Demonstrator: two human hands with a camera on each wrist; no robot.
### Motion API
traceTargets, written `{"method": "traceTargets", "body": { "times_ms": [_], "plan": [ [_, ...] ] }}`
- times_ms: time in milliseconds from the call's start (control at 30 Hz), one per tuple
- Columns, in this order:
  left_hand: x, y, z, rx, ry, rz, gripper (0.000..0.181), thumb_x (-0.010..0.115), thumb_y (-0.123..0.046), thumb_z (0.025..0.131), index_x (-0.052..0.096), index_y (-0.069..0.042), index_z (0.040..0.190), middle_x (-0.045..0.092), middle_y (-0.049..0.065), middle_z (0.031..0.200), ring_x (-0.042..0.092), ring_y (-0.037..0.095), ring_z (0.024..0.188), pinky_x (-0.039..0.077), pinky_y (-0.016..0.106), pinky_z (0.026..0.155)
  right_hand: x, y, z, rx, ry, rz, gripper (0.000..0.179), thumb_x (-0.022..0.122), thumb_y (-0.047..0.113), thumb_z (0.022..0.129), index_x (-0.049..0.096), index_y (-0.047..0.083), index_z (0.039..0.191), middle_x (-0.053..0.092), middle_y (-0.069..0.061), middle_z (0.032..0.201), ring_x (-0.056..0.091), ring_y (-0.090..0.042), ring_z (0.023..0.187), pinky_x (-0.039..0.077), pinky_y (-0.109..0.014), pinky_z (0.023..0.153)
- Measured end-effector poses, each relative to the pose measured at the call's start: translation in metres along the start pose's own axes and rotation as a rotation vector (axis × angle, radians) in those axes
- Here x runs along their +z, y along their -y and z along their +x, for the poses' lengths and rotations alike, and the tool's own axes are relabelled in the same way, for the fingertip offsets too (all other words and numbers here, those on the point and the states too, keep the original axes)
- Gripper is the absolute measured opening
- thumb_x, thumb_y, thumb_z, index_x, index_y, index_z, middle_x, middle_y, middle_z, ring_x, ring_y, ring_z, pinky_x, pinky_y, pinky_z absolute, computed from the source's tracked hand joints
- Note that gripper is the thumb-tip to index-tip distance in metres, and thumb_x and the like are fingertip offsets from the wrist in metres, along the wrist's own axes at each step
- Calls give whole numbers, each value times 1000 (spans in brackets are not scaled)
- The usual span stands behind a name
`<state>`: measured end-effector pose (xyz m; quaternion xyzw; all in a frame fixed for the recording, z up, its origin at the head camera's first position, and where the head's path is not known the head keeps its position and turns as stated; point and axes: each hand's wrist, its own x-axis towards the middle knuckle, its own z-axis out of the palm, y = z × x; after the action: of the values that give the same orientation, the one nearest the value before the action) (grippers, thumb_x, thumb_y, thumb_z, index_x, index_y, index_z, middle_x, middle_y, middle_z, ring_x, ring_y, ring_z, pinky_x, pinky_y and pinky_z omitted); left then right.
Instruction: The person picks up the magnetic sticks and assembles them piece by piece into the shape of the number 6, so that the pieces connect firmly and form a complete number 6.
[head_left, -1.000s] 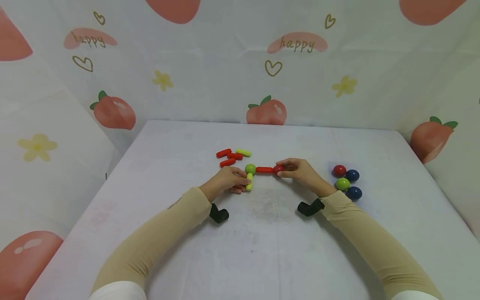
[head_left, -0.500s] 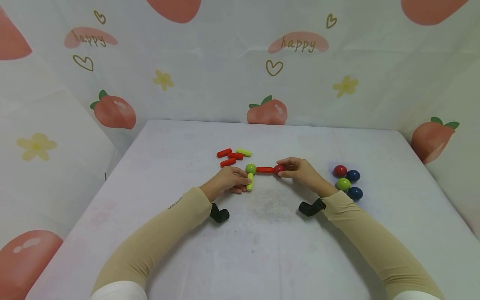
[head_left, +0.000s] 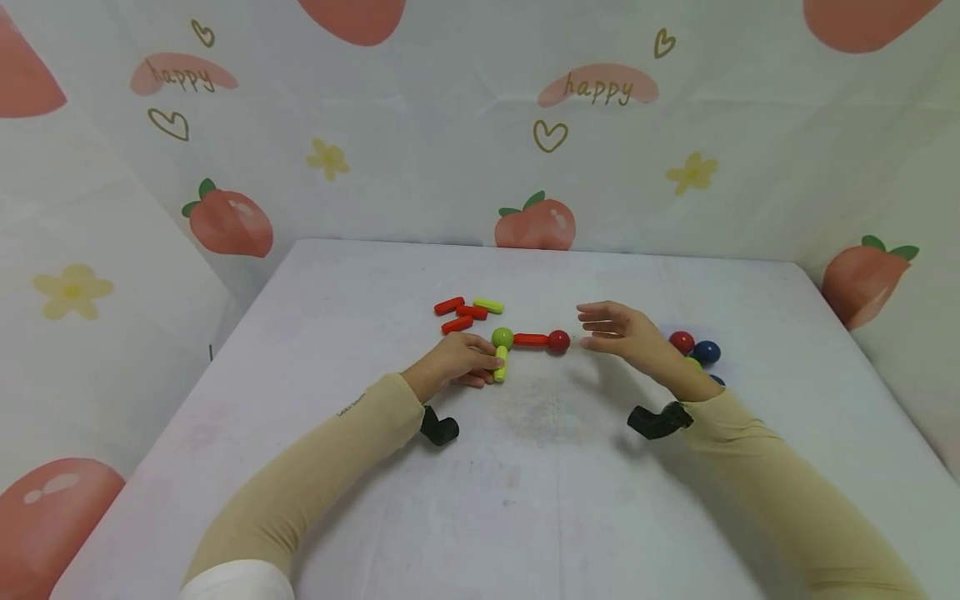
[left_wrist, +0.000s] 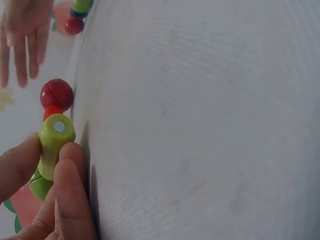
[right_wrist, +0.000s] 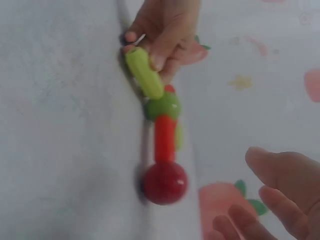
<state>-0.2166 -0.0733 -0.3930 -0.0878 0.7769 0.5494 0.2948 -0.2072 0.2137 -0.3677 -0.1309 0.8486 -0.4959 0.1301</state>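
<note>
My left hand (head_left: 459, 360) pinches a yellow-green rod (left_wrist: 50, 150) between thumb and fingers, low over the table. The rod's far end joins a green ball (head_left: 502, 337). From that ball a red rod (head_left: 531, 340) runs right to a red ball (head_left: 558, 341), so the joined pieces form an L shape. A pale round disc shows on the near end of the yellow-green rod in the left wrist view. My right hand (head_left: 626, 337) is apart from the red ball, just to its right, fingers extended and holding nothing.
Behind my left hand lie several loose rods: red ones (head_left: 457, 325) and a yellow-green one (head_left: 488, 306). At the right, partly behind my right wrist, are a loose red ball (head_left: 681, 342), a dark blue ball (head_left: 707, 352) and others partly hidden. A patterned cloth hangs behind the table.
My right hand has let go of the red ball and moved right and up from it, its fingers spreading. The left hand and the joined pieces stay in place.
</note>
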Motion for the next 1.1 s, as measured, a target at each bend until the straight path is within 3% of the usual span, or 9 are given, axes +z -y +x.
{"method": "traceTargets", "body": {
  "times_ms": [133, 233, 300, 367, 500, 633, 967, 1033, 1100],
  "plan": [
    [0, 0, 0, 1, 6, -3, 34, 73, -14, 86, 62, -4, 117, 66, 4, 73, 62, 8, 57, 51, 18, 53, -17, 10, -19, -38, -43, -31, 55, 68, 21, 92, 46, 6, 139, 47, -17, 143, 48, -33, 130, 45, -29, 101],
    [-1, 0, 0, -1, 9, -2, 34, 73, -14, 86, 62, -4, 117, 66, 4, 72, 62, 8, 57, 51, 18, 53, -30, 14, -34, -63, -95, -68, 55, 68, 25, 92, 46, 5, 139, 49, -16, 142, 50, -29, 128, 45, -12, 92],
    [-1, 0, 0, -2, 8, 1, 34, 73, -14, 86, 62, -4, 117, 67, 4, 72, 62, 8, 57, 51, 18, 54, -37, 15, -43, -57, -133, -85, 54, 67, 26, 92, 47, 6, 138, 50, -14, 141, 53, -22, 126, 44, -7, 87],
    [-2, 0, 0, -4, 6, 4, 34, 73, -15, 86, 62, -4, 117, 67, 4, 73, 62, 8, 57, 51, 18, 54, -45, 13, -53, -59, -161, -106, 52, 67, 27, 92, 48, 7, 137, 52, -11, 139, 55, -10, 120, 43, -6, 86],
    [-2, 0, 0, -2, 5, 1, 35, 73, -15, 86, 62, -4, 117, 68, 4, 75, 63, 8, 58, 51, 18, 54, -57, 7, -70, -62, -206, -114, 47, 66, 24, 93, 51, 11, 135, 57, 11, 128, 53, 12, 109, 43, -5, 84],
    [-2, 0, 0, -1, 5, -5, 36, 74, -14, 86, 62, -4, 118, 68, 4, 77, 63, 9, 58, 52, 18, 54, -65, -4, -86, -69, -247, -96, 42, 66, 18, 93, 54, 14, 133, 56, 27, 116, 53, 17, 104, 43, -4, 82],
    [-2, 0, 1, -9, 0, 18, 37, 74, -17, 86, 62, -6, 119, 69, 5, 79, 64, 10, 60, 52, 18, 55, -74, -39, -112, -19, -306, -211, 43, 66, 22, 93, 53, 8, 131, 51, 33, 112, 46, 24, 100, 39, 0, 77],
    [-2, -1, 0, -8, 3, 18, 37, 74, -17, 86, 62, -6, 119, 69, 5, 80, 64, 10, 60, 52, 18, 55, -75, -46, -114, 6, -311, -226, 45, 66, 24, 93, 52, 4, 131, 52, 30, 112, 45, 25, 98, 39, 1, 76],
    [-2, -1, 0, -6, 6, 21, 37, 74, -17, 86, 62, -6, 119, 69, 5, 79, 63, 10, 60, 52, 18, 56, -75, -51, -116, 40, -312, -244, 47, 66, 26, 93, 52, 3, 131, 57, 19, 116, 45, 24, 97, 38, 1, 75]
  ]
}}
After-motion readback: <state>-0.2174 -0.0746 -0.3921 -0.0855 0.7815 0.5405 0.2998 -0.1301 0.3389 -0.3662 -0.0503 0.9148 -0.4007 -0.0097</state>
